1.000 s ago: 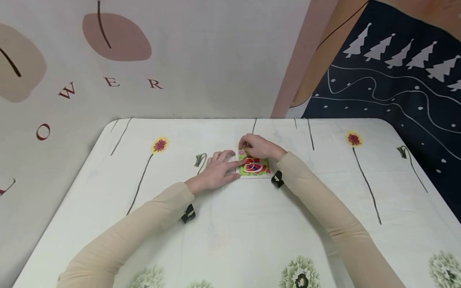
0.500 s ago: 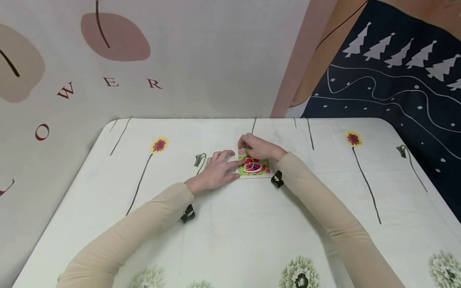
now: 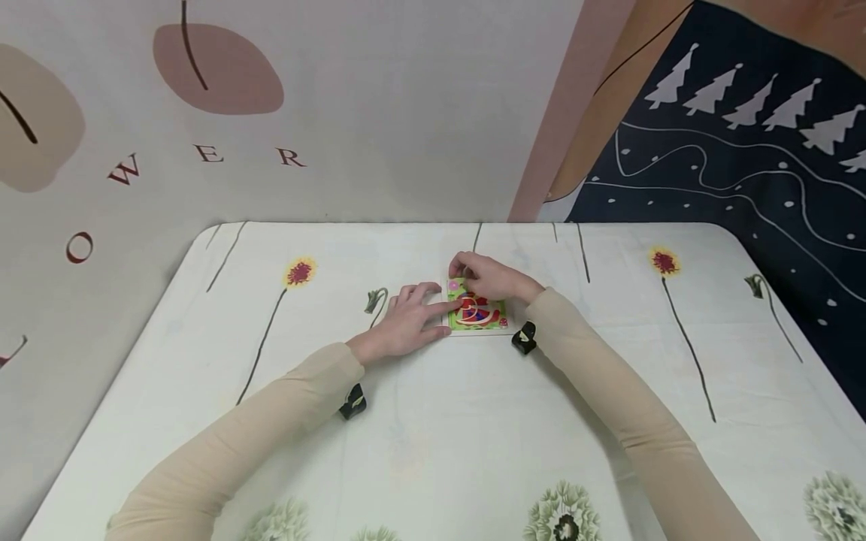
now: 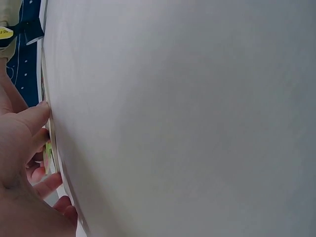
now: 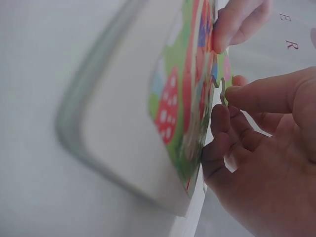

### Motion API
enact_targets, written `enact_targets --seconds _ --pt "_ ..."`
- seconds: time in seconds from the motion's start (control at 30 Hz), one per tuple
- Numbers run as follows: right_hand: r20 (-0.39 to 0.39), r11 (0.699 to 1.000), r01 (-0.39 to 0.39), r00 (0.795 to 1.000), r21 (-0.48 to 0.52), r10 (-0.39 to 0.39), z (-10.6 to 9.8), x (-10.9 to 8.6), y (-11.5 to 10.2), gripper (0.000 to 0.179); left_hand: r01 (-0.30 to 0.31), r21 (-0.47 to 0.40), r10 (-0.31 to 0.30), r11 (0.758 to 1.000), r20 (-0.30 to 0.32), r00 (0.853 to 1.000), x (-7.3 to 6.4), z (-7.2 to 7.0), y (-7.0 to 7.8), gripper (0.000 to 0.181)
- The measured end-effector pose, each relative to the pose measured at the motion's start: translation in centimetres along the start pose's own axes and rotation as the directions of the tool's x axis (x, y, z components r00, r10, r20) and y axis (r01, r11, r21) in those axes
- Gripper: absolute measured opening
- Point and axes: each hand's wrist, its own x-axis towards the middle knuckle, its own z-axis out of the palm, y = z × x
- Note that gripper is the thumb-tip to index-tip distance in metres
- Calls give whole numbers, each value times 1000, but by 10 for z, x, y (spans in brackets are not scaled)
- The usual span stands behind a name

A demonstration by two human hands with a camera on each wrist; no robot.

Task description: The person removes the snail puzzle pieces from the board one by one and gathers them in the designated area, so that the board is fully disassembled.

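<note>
The right hand is apparently pinching a puzzle piece, risking misalignment if the left hand, fingers spread, is slipping.

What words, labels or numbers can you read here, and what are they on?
"O W E R": on the wall.
Cut-off mark, same wall: unreadable.
Yellow label on the black wrist camera: too small to read.
Picture board: no readable text.

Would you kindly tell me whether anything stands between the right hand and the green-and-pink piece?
Nothing visible does: the right hand pinches the green-and-pink piece. The left hand touches the colourful board nearby, not in between.
</note>
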Motion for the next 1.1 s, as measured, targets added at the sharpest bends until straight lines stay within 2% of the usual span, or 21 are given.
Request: enact_targets --seconds 0.17,0.47,0.87,1.1 --pt "-52 999 4 999 49 -2 -1 -2 2 19 -1 -1 1 1000 0 1000 0 0 0 53" --pt "-111 993 63 992 101 -52 -3 -9 3 19 -1 4 1 1000 3 1000 0 1 -1 54" --pt "-199 984 53 980 171 -18 -7 -21 14 20 5 -12 -5 1000 -2 1000 1 0 0 53" --pt "-252 975 76 968 207 -22 -9 -29 22 21 9 -12 -9 1000 -1 1000 1 0 0 53"
